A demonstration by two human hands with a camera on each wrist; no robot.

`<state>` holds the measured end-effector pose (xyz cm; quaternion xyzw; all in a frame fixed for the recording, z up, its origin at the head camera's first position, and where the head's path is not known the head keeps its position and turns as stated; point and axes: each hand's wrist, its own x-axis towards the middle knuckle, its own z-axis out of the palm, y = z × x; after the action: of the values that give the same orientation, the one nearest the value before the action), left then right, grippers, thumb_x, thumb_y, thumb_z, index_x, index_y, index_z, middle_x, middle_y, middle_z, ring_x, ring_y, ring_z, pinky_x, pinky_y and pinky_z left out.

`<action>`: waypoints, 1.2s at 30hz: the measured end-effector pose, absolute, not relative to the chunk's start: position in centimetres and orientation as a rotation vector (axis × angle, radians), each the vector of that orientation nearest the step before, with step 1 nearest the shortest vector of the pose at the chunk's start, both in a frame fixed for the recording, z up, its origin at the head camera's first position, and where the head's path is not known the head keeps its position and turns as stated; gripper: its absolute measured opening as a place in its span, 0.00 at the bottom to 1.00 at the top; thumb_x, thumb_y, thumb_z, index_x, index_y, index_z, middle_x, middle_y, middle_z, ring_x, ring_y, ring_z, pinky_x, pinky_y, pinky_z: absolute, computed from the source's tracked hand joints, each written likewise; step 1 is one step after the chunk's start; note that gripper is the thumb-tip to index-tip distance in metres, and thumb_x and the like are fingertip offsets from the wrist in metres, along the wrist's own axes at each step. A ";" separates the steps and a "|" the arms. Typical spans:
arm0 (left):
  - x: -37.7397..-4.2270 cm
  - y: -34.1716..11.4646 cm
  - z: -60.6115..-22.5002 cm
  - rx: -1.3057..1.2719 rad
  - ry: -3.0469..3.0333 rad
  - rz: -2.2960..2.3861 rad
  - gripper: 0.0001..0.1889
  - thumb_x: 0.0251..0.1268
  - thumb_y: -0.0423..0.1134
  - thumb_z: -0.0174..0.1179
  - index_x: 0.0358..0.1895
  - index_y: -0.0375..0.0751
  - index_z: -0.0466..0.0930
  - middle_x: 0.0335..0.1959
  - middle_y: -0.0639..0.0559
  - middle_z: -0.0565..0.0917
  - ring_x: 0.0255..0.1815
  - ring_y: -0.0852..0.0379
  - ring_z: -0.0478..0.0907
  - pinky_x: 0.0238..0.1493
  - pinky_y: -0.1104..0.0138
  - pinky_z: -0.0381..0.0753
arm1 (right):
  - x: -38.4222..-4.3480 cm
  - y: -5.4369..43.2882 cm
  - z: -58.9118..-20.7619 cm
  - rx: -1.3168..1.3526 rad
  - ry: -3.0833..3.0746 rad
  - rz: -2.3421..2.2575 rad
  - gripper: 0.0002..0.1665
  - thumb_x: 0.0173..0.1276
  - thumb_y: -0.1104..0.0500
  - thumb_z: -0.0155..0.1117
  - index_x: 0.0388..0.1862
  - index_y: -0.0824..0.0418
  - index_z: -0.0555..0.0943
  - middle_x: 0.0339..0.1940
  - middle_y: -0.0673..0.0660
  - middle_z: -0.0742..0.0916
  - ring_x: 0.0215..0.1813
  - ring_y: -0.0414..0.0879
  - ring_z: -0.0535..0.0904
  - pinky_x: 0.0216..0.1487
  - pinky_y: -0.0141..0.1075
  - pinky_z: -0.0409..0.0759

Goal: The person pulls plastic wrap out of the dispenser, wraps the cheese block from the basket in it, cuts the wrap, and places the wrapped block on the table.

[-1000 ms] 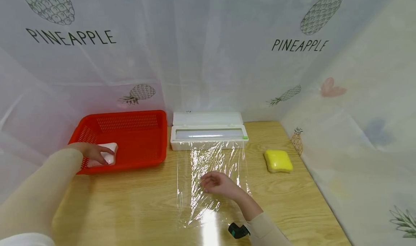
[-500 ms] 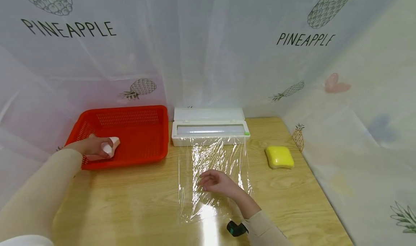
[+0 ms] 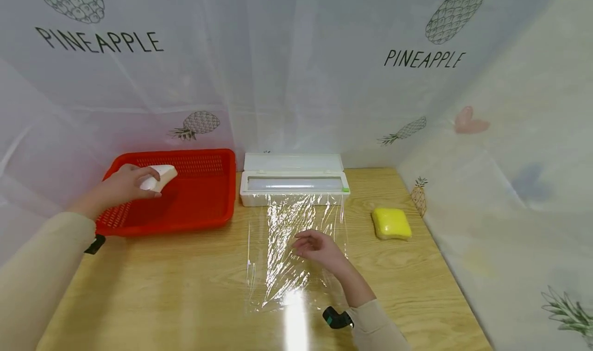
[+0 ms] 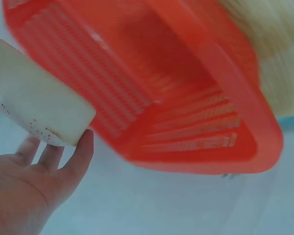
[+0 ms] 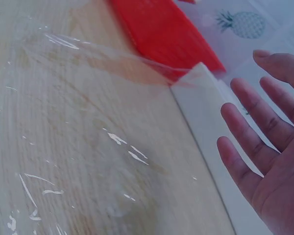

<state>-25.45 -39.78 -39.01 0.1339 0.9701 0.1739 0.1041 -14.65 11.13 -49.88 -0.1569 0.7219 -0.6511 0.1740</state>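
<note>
My left hand (image 3: 121,190) grips a pale, squared, sponge-like block (image 3: 166,174) by its sides, lifted over the red basket (image 3: 227,207). In the left wrist view the block (image 4: 39,95) shows a smooth whitish face and small reddish specks along one edge. My right hand (image 3: 323,251) hovers over a sheet of clear cling film (image 3: 278,274), its fingers loosely bent and holding nothing. The film runs forward over the table from a white cling film dispenser (image 3: 259,200), whose lid stands raised. In the right wrist view the fingers of my right hand (image 5: 279,147) are spread apart.
A yellow block with a shiny surface (image 3: 391,224) lies right of the film on the wooden table (image 3: 417,284). Behind the basket and dispenser hangs a pineapple-print curtain (image 3: 287,83), which continues along the right side.
My left hand has taken hold of the pale block inside the basket and raised it up and away from the basket's near left corner. The right hand stays almost still over the film.
</note>
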 end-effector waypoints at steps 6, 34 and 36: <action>-21.9 -36.5 -36.0 0.442 2.966 0.592 0.25 0.57 0.49 0.71 0.54 0.44 0.74 0.59 0.24 0.60 0.58 0.27 0.57 0.44 0.39 0.76 | -15.1 13.2 -49.5 -0.479 2.119 -1.887 0.25 0.62 0.71 0.66 0.58 0.77 0.72 0.48 0.73 0.82 0.50 0.60 0.80 0.52 0.37 0.78; -11.4 -14.1 -43.5 1.178 2.934 1.026 0.20 0.44 0.39 0.77 0.42 0.65 0.84 0.69 0.45 0.67 0.67 0.41 0.60 0.59 0.40 0.68 | -12.7 13.6 -46.8 -0.600 1.836 -2.127 0.27 0.71 0.67 0.58 0.67 0.72 0.67 0.66 0.73 0.71 0.55 0.56 0.79 0.54 0.56 0.77; -11.1 -13.0 -44.2 1.183 2.898 1.078 0.20 0.44 0.39 0.77 0.42 0.66 0.84 0.70 0.48 0.67 0.68 0.43 0.60 0.60 0.40 0.67 | -12.5 13.2 -46.8 -0.544 1.844 -2.106 0.27 0.72 0.65 0.58 0.67 0.71 0.68 0.62 0.71 0.75 0.52 0.51 0.81 0.55 0.55 0.77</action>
<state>-11.10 -13.02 -44.16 0.3561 0.8722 0.3245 -0.0847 -12.53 13.18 -46.82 -0.1888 0.6399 -0.7308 0.1443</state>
